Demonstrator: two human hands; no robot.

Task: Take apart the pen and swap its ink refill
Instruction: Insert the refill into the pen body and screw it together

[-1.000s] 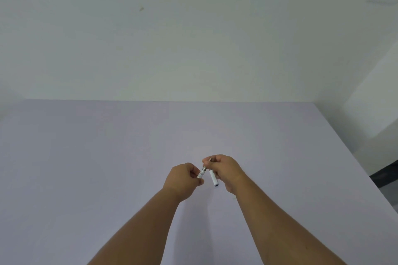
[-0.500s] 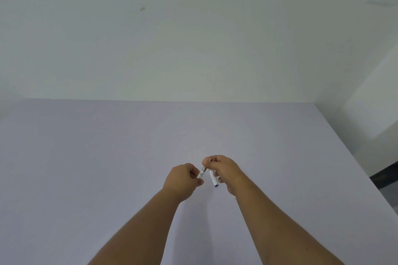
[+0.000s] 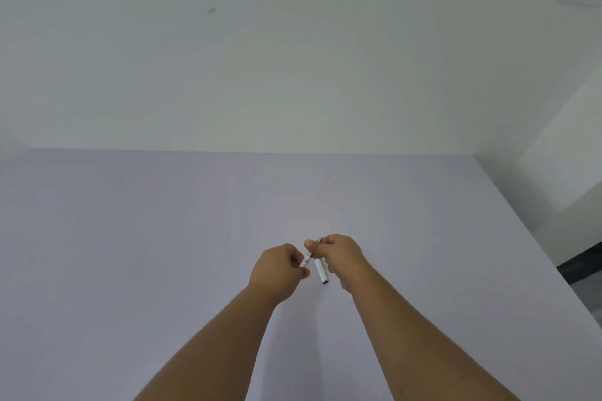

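Head view, operator query: What occupies the near field?

Reply: Two bare forearms enter from the bottom edge and converge above the lilac table [image 3: 130,238].

Query: State of the left hand [image 3: 277,270]?

Reply: Curled narrow, fingers [image 3: 294,259] folded around the lower end of the pen [image 3: 307,259]. That section is slim, clear and silvery, tilted up toward the right.

Query: State of the right hand [image 3: 338,257]?

Reply: Curled narrow as well. Thumb and forefinger pinch the pen's upper end, where a small tip shows just beyond the knuckles. A second piece, a white tube [image 3: 321,271] with a dark end, hangs down from under the same hand's remaining fingers, just beside the pen. How it is gripped cannot be determined; the palm hides it.

Query: Are the two pieces touching?

Reply: Cannot tell; they sit very close, diverging downward.

Query: Far field?

Reply: Table surface runs back to a pale wall [image 3: 293,58].
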